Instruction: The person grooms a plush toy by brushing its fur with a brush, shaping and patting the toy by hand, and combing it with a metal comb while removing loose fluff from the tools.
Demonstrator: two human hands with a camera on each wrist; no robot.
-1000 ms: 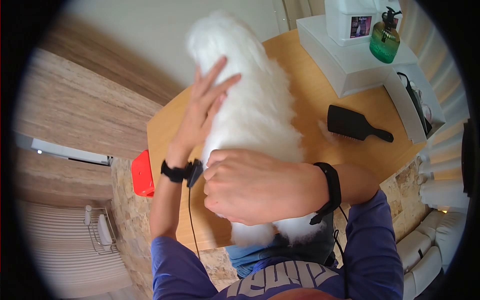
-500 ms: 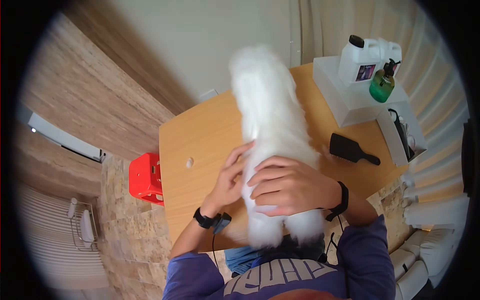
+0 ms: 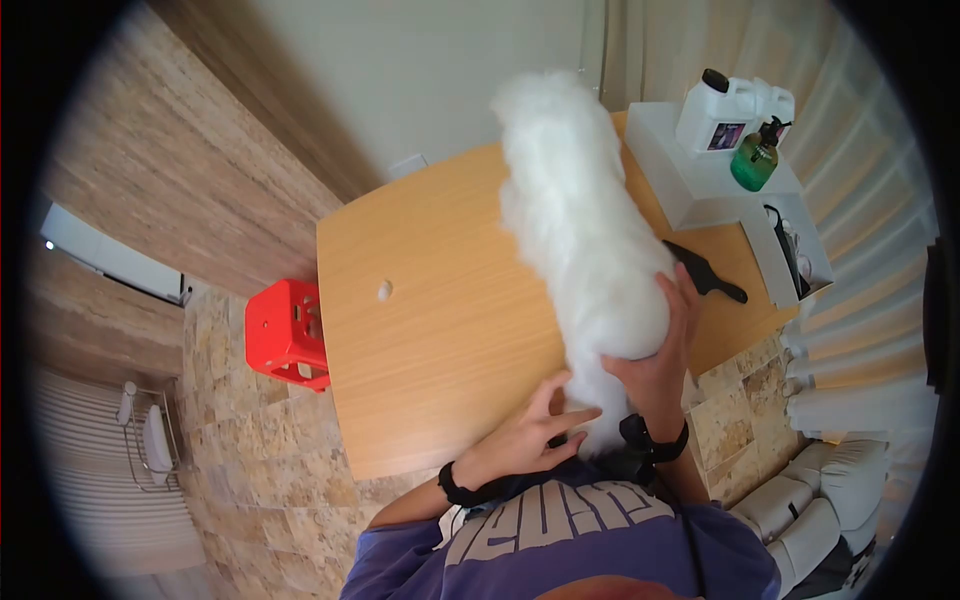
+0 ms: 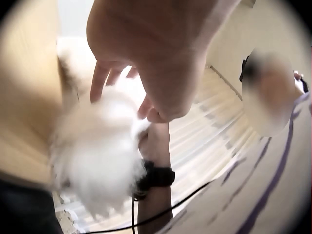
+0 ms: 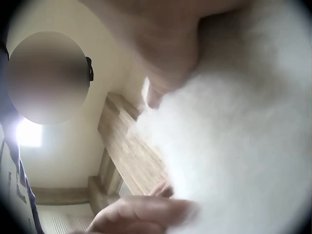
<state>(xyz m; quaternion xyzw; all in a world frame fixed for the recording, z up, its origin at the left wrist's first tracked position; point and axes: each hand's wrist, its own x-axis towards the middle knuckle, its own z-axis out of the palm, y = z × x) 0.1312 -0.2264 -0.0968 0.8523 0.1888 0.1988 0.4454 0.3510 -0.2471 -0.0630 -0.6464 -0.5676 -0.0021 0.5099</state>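
Observation:
A white fluffy dog [image 3: 590,220] stands lengthwise on the table, rump toward the wearer and far end at the back. My right hand [image 3: 662,360] rests against the right side of the rump, thumb and fingers spread across the fur. Low at the hind end, my left hand [image 3: 530,440] has its fingers spread, fingertips at the fur of a hind leg. In the left wrist view, the fingers of the left hand [image 4: 156,53] point down at the fur [image 4: 102,156]. White coat [image 5: 234,136] fills much of the right wrist view and hides some fingertips.
A black paddle brush [image 3: 705,272] lies right of the dog, partly covered. Behind it, a white box [image 3: 670,175] bears white jugs [image 3: 718,120] and a green pump bottle [image 3: 755,160]. A small tuft of fluff [image 3: 385,290] lies on the wooden table [image 3: 430,360]. A red stool [image 3: 285,325] stands left.
My left hand has come back from the dog's side to its hind end. The right hand has moved from the top of the rump to its right side. The dog's rump has shifted right.

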